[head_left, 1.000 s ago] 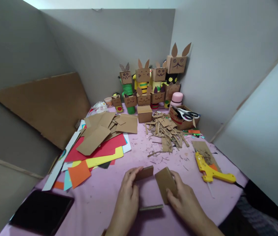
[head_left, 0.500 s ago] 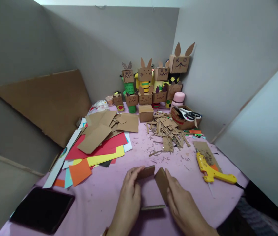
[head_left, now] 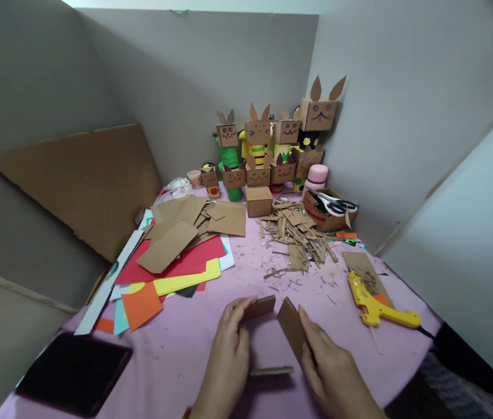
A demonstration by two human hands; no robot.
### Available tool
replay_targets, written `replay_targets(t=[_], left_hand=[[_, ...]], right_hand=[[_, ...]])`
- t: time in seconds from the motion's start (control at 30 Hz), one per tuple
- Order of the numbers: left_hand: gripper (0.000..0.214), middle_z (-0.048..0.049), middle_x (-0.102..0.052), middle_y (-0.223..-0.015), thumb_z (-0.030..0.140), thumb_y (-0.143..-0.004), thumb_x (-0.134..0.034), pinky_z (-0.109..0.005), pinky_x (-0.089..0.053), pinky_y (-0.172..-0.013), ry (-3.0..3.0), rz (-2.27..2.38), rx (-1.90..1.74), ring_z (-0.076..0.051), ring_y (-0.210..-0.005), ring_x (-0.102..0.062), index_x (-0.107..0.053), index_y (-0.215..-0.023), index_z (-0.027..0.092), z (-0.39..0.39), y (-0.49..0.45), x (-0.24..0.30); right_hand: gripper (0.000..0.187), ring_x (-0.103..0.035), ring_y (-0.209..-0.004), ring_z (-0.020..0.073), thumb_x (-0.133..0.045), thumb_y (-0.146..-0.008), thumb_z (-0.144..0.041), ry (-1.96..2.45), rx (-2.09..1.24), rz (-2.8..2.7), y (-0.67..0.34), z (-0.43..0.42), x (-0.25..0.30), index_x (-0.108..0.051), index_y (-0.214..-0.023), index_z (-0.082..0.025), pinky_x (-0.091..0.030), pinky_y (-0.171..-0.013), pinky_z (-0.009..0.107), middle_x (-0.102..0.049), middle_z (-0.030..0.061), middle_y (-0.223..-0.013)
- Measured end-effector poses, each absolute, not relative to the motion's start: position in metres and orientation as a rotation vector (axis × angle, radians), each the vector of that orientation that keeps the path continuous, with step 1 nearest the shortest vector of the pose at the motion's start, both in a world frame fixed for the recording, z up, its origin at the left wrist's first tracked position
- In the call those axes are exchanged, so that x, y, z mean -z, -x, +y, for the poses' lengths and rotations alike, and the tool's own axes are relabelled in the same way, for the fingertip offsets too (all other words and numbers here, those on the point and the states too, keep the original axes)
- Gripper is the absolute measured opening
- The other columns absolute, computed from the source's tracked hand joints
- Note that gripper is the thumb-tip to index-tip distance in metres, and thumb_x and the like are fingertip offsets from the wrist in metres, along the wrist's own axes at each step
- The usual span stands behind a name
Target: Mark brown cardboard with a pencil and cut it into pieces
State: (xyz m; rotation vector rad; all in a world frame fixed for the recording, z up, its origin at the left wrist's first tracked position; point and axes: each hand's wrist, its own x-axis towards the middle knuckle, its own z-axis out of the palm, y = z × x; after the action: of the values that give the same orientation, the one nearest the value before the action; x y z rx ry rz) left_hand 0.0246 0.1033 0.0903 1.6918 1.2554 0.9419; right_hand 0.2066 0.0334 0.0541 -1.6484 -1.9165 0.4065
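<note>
My left hand point(head_left: 228, 354) presses a brown cardboard flap point(head_left: 258, 306) upright with its fingers together at the near middle of the pink table point(head_left: 172, 361). My right hand point(head_left: 325, 364) holds a second cardboard flap point(head_left: 291, 327) standing on edge, tilted toward the first. The two flaps nearly meet at the far corner. A low cardboard strip point(head_left: 271, 370) lies between my hands at the near side. Whether the pieces are joined I cannot tell.
A yellow glue gun point(head_left: 375, 304) lies to the right. Cardboard scraps point(head_left: 299, 233), coloured paper sheets point(head_left: 172, 265), a black tablet point(head_left: 74, 372), scissors in a small box point(head_left: 329, 206) and several cardboard animal figures point(head_left: 272, 145) fill the table. A large cardboard sheet point(head_left: 85, 180) leans at left.
My right hand has turned its cardboard flap from lying nearly flat to standing on edge. My left hand has stayed in place.
</note>
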Motion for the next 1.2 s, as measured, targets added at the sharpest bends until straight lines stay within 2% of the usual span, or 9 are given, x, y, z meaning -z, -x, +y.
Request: replay_targets(t=[0.13, 0.23, 0.5, 0.6, 0.77, 0.87, 1.0, 1.1, 1.2], left_hand=[[0.048, -0.0072, -0.057, -0.121, 0.008, -0.077, -0.037, -0.044, -0.033, -0.109, -1.69, 1.261, -0.946, -0.02, -0.12, -0.05, -0.059, -0.117, 0.023, 0.103, -0.024, -0.088], [0.048, -0.0077, -0.057, -0.121, 0.007, -0.078, -0.035, -0.045, -0.033, -0.109, -1.707, 1.258, -0.937, -0.02, -0.119, -0.05, -0.058, -0.117, 0.023, 0.103, -0.024, -0.088], [0.049, -0.0071, -0.058, -0.12, 0.006, -0.077, -0.036, -0.045, -0.033, -0.109, -1.711, 1.247, -0.948, -0.02, -0.119, -0.05, -0.058, -0.117, 0.024, 0.104, -0.025, -0.089], [0.047, -0.0075, -0.059, -0.119, 0.007, -0.077, -0.037, -0.045, -0.034, -0.108, -1.706, 1.255, -0.945, -0.021, -0.118, -0.051, -0.059, -0.116, 0.023, 0.104, -0.025, -0.088], [0.045, -0.0091, -0.058, -0.121, 0.008, -0.079, -0.036, -0.046, -0.034, -0.108, -1.714, 1.258, -0.931, -0.021, -0.119, -0.051, -0.058, -0.116, 0.021, 0.104, -0.024, -0.088], [0.045, -0.0089, -0.057, -0.121, 0.008, -0.08, -0.034, -0.046, -0.033, -0.109, -1.717, 1.26, -0.926, -0.021, -0.119, -0.05, -0.057, -0.117, 0.021, 0.104, -0.025, -0.088], [0.046, -0.0096, -0.055, -0.123, 0.007, -0.081, -0.032, -0.047, -0.032, -0.109, -1.736, 1.256, -0.899, -0.02, -0.12, -0.048, -0.055, -0.118, 0.02, 0.103, -0.024, -0.087], [0.046, -0.0106, -0.055, -0.123, 0.007, -0.08, -0.032, -0.048, -0.032, -0.109, -1.744, 1.257, -0.895, -0.021, -0.12, -0.048, -0.055, -0.119, 0.018, 0.103, -0.022, -0.085], [0.046, -0.0108, -0.055, -0.122, 0.008, -0.08, -0.033, -0.049, -0.032, -0.108, -1.744, 1.259, -0.897, -0.022, -0.119, -0.048, -0.055, -0.119, 0.018, 0.104, -0.022, -0.086]], right_hand=[[0.062, -0.073, -0.067, 0.0248, -0.033, -0.08, -0.008, 1.618, -0.388, -1.944, -0.199, 0.038, -0.061, -0.032, -0.141, 0.0, -0.061, -0.061, 0.035, -0.074, 0.0194, -0.091], [0.058, -0.072, -0.058, 0.0235, -0.032, -0.082, -0.011, 1.605, -0.373, -1.914, -0.197, 0.04, -0.061, -0.036, -0.139, -0.001, -0.061, -0.058, 0.034, -0.076, 0.0139, -0.077], [0.055, -0.072, -0.06, 0.0215, -0.034, -0.085, -0.012, 1.647, -0.283, -1.825, -0.196, 0.042, -0.05, -0.04, -0.139, -0.006, -0.06, -0.063, 0.031, -0.075, 0.0096, -0.072], [0.055, -0.073, -0.07, 0.022, -0.03, -0.086, -0.013, 1.596, -0.423, -1.855, -0.194, 0.046, -0.055, -0.037, -0.14, -0.004, -0.06, -0.073, 0.034, -0.076, 0.0135, -0.085], [0.057, -0.062, -0.112, 0.0262, -0.031, -0.094, -0.032, 1.554, -0.61, -1.882, -0.197, 0.048, -0.058, -0.027, -0.145, -0.008, -0.052, -0.093, 0.041, -0.061, 0.019, -0.128], [0.066, -0.05, -0.126, 0.0293, -0.026, -0.094, -0.049, 1.539, -0.658, -1.857, -0.199, 0.046, -0.052, -0.023, -0.147, -0.011, -0.045, -0.1, 0.048, -0.051, 0.0197, -0.138], [0.084, -0.023, -0.141, 0.0306, -0.023, -0.086, -0.069, 1.497, -0.8, -1.802, -0.203, 0.049, -0.045, -0.021, -0.148, -0.012, -0.026, -0.112, 0.052, -0.029, 0.0166, -0.153], [0.115, -0.018, -0.142, 0.0323, -0.033, -0.065, -0.087, 1.412, -0.959, -1.767, -0.209, 0.054, -0.047, -0.018, -0.148, -0.008, -0.018, -0.115, 0.05, -0.021, 0.0184, -0.155], [0.141, -0.019, -0.141, 0.0346, -0.056, -0.043, -0.088, 1.445, -1.094, -1.76, -0.215, 0.059, -0.055, -0.009, -0.149, -0.008, -0.019, -0.115, 0.049, -0.016, 0.0206, -0.155]])
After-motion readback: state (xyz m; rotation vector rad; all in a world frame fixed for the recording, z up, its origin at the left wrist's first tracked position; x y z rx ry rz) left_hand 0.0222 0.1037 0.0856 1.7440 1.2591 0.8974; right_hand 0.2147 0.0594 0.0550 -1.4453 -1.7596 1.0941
